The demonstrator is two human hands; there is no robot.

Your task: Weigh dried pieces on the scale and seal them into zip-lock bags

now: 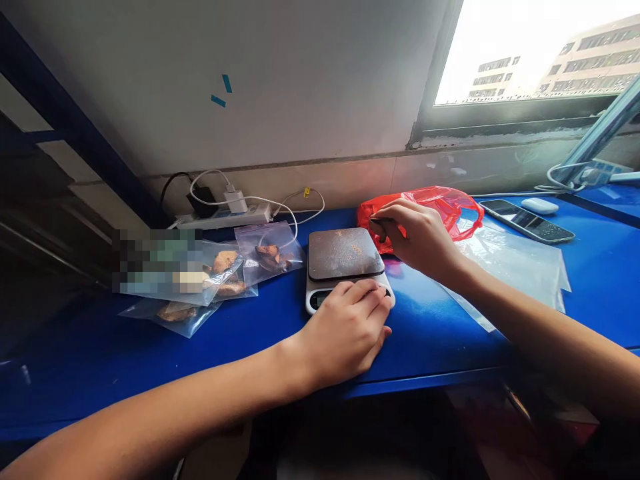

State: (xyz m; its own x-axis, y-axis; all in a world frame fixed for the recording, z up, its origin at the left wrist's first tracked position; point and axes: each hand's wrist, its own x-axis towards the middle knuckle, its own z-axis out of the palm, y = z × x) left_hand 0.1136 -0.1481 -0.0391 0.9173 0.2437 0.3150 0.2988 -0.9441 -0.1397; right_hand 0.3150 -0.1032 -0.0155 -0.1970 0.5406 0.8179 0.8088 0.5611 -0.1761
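Note:
A white kitchen scale point(345, 253) with a dark, crumb-specked platform stands on the blue table. My left hand point(350, 327) lies over its front panel, fingers stretched across the buttons and covering much of the display. Above the scale's right edge, my right hand point(415, 237) is closed, pinching a small dark brown piece point(379, 231) whose kind I cannot make out. Behind that hand is a red plastic bag point(450, 200). Clear zip bags with brown dried chunks lie left of the scale, among them a bag point(270, 250) close beside it.
A white power strip point(260, 215) with plugs and loose cables runs along the wall. Flat clear bags point(520, 267) lie right of the scale. Farther right are a phone point(530, 221) and a white case point(540, 205). The table's front edge point(430, 383) is near my left hand.

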